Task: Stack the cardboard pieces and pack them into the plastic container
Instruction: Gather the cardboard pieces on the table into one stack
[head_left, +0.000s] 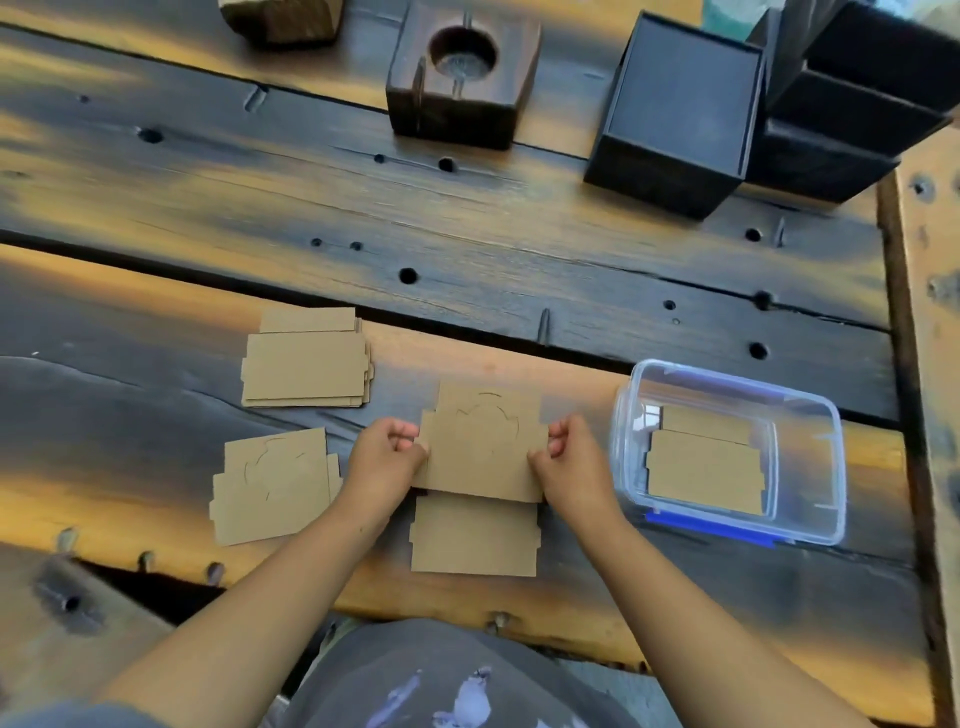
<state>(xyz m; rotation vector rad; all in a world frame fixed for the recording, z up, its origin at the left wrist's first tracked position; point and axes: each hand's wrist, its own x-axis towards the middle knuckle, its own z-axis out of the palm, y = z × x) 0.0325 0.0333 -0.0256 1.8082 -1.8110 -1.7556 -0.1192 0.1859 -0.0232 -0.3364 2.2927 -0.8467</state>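
Left hand: I saw it pinching the cardboard piece at its left edge.
Right hand: fingers closed on the right edge — same piece.
Plastic container: cardboard inside.

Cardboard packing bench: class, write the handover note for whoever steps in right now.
Left hand and right hand: each pinches a side edge of the brown die-cut cardboard piece with a curved cut line, held above another flat cardboard piece.
Clear plastic container with a blue clip: open, to the right, some cardboard already inside.
Left: a neat cardboard stack farther away, and a loose cut-line piece nearer.
Done: part packed, one stack built.
Left: stack the held and loose pieces, then pack everything.
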